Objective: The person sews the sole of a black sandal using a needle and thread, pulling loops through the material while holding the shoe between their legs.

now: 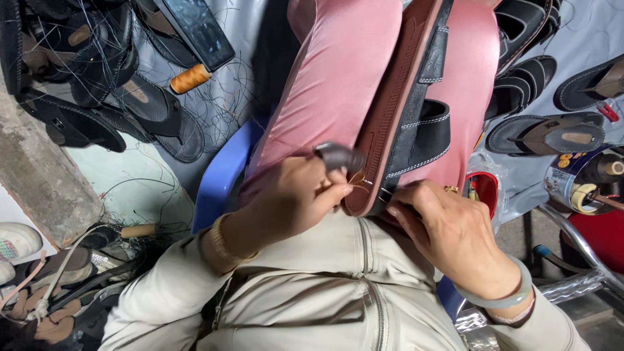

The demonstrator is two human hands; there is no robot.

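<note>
Counts logged. Hands: two, left hand (296, 198) and right hand (448, 227). Sandal (406, 97) clamped between the knees at frame centre: one. Thread spool (190, 78), orange, upper left: one. Loose black sandals at right edge: at least four; the pile at upper left overlapped too much to count. Wrist bangle (513, 296), lower right: one. White shoe (16, 239), left edge: one.

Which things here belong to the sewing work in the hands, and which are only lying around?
In use:
- brown-soled black leather sandal with white stitching
- grey-handled awl in the left hand
- right hand at the sole edge

Lying about:
- orange thread spool
- black flat sandals
- blue plastic stool
</note>
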